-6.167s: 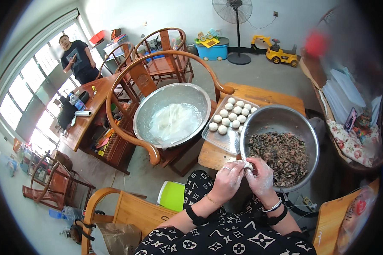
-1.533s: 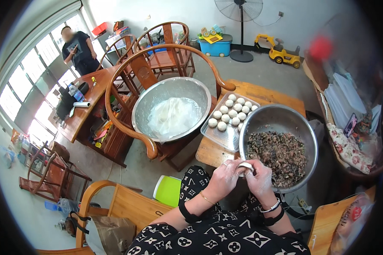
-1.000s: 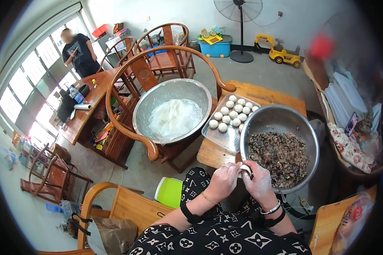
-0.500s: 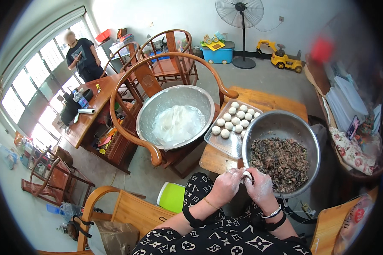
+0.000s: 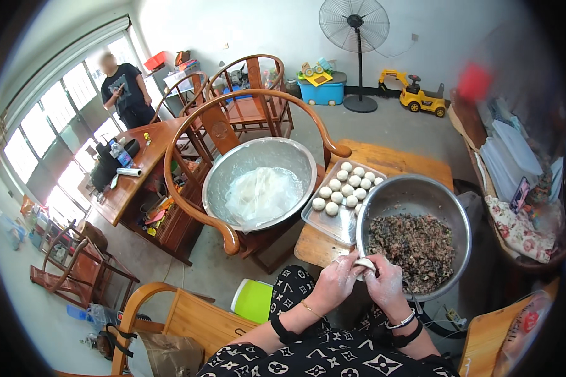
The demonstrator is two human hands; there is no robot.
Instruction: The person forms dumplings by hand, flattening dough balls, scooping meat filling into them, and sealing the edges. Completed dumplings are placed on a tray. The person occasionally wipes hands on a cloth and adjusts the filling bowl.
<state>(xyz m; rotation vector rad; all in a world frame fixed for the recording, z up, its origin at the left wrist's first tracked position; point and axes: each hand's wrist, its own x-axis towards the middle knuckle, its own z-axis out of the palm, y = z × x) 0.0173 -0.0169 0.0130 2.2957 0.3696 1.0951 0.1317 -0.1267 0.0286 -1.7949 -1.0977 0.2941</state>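
Note:
Between my floury fingers is a small piece of white dough, its curved edge facing up. My left hand pinches it from one side, and my right hand curls round the other. Just beyond the right hand stands a large steel bowl of dark, chopped filling. Left of that bowl, a clear plastic tray carries several round white dough balls. Farther left, a wide metal basin contains a pale mass under thin plastic.
The tray and bowl rest on a wooden table; the basin sits on a round-backed chair. A lime-green bin is by my knee. A person stands by the windows. A standing fan and a yellow toy digger are behind.
My fingers have shifted round the dough, and more of its curved edge shows now. The whole view has tipped slightly; the bowl, tray and basin stay in place.

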